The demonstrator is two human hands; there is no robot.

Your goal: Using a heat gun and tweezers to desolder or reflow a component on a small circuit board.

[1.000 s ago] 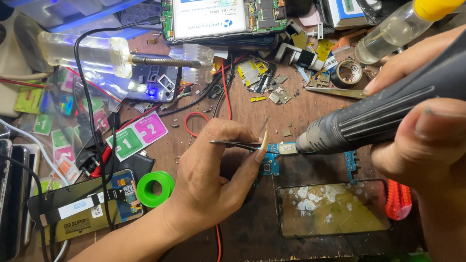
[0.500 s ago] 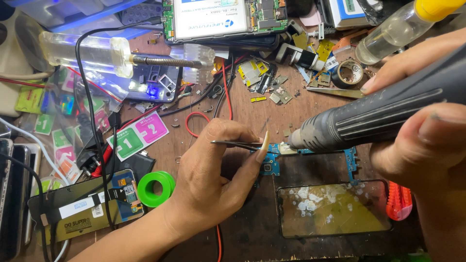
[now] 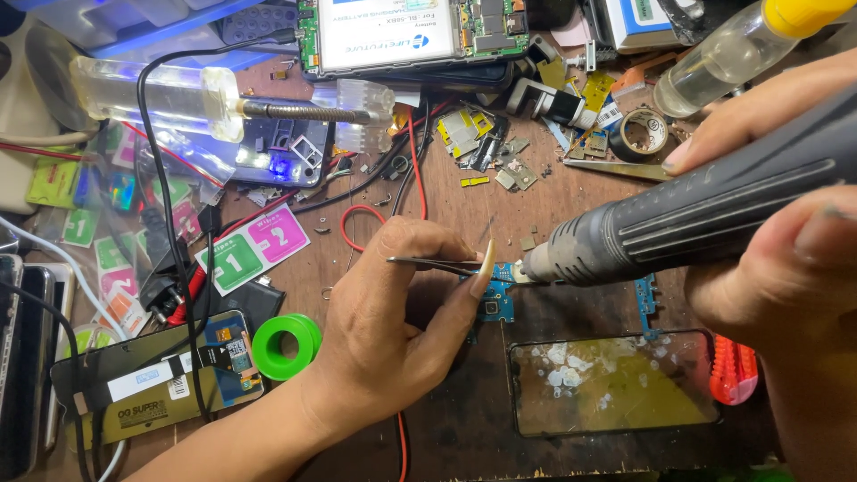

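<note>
A: Your left hand (image 3: 393,312) pinches tweezers (image 3: 437,264), tips over the small blue circuit board (image 3: 496,302) mid-bench.

B: And your right hand (image 3: 768,259) grips the dark hot-air gun (image 3: 687,219), nozzle just beside that board, above the cracked glass panel (image 3: 616,384).

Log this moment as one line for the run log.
left hand: holds tweezers | right hand: holds hot-air tool | nozzle at blue circuit board
</note>
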